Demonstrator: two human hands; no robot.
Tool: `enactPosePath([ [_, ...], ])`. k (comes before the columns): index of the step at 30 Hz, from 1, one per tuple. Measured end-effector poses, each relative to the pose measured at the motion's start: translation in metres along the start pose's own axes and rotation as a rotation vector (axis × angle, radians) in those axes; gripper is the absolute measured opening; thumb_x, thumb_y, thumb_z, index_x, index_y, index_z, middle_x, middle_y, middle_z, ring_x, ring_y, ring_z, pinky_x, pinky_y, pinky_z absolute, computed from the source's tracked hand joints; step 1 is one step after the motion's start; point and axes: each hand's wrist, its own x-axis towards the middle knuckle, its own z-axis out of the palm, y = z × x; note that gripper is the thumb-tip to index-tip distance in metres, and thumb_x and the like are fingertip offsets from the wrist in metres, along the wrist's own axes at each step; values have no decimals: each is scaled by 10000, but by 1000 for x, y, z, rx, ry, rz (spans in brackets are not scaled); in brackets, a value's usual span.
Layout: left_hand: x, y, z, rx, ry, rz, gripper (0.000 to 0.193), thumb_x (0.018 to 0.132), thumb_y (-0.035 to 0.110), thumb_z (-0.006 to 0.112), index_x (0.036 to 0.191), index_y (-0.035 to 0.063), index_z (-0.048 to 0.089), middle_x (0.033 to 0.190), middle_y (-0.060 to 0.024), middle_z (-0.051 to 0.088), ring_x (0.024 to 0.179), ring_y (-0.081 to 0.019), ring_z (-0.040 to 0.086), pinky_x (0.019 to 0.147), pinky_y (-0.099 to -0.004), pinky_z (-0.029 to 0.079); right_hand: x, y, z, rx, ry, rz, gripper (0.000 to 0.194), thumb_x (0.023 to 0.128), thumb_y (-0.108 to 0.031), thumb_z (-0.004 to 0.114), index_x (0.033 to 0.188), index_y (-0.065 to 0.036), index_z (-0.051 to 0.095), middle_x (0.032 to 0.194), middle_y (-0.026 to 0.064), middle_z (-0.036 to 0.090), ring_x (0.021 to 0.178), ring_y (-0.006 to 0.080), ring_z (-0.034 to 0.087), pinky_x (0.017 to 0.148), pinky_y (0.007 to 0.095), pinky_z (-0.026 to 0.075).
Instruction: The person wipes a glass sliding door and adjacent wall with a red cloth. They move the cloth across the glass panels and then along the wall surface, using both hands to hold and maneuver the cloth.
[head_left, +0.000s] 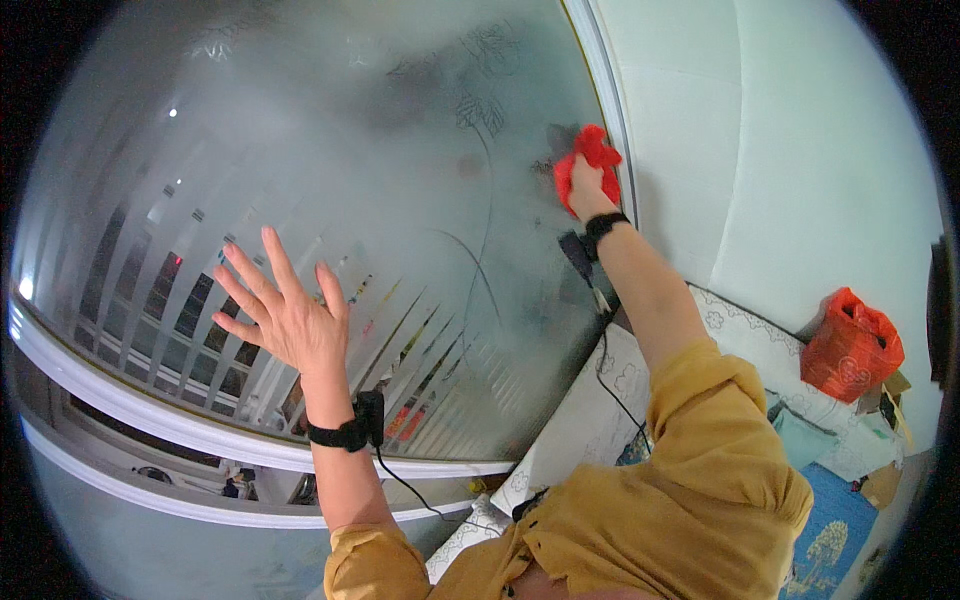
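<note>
A frosted glass door panel (405, 195), with clear stripes and etched flower lines, spans the left and middle of the view. My right hand (589, 184) presses a crumpled red cloth (598, 146) against the glass near its upper right edge, beside the white frame (609, 82). Further left, my left hand (292, 311) is held up in front of the striped part with fingers spread and holds nothing. Whether it touches the glass, I cannot tell. Both wrists wear black straps with small devices and cables.
A white wall (682, 142) adjoins the frame. At right, a red bag (851, 349) rests on a surface with a patterned white cover (716, 311), near a light green item (802, 435). A black cable (619, 397) hangs by my right arm.
</note>
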Motion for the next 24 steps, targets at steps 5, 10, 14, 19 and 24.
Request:
enactPosePath([
  [5,1,-3,11,-25,72,31,679,929,454,601,1552,232,446,1667,-157,252,1559,-339,163,1215,-563,-88,-168,-97,100,-452,-317,-806,472,834,-240,701,1247,-31,607,1249,207,638,1098,408,631,916,457,531],
  [10,-22,-15,2,-225,84,81,717,876,371,659,1532,157,464,1654,-167,281,1537,-369,223,1222,-580,23,-314,-68,110,-459,-626,-1886,669,768,-384,740,1404,-292,554,1457,40,522,1378,275,446,1107,605,321],
  [14,-80,-33,-19,-124,-84,130,676,924,336,604,1554,154,437,1649,-190,284,1531,-388,234,1225,-565,61,-249,-47,89,-681,-421,-1815,616,790,-504,722,1358,-310,584,1422,14,554,1345,267,479,1094,641,326],
  [19,-113,-48,-16,-22,-94,145,653,946,348,571,1558,166,435,1657,-172,276,1542,-355,221,1233,-530,25,-126,13,11,-515,-31,-1072,569,857,-317,722,1320,-32,555,1354,223,572,1247,423,547,1075,454,445],
  [24,-118,-42,-14,-15,-107,57,652,943,350,553,1555,159,438,1659,-178,267,1553,-364,182,1231,-543,8,-95,91,-44,-353,107,-456,606,911,-303,655,1386,24,471,1386,272,538,1292,433,512,1082,496,417],
])
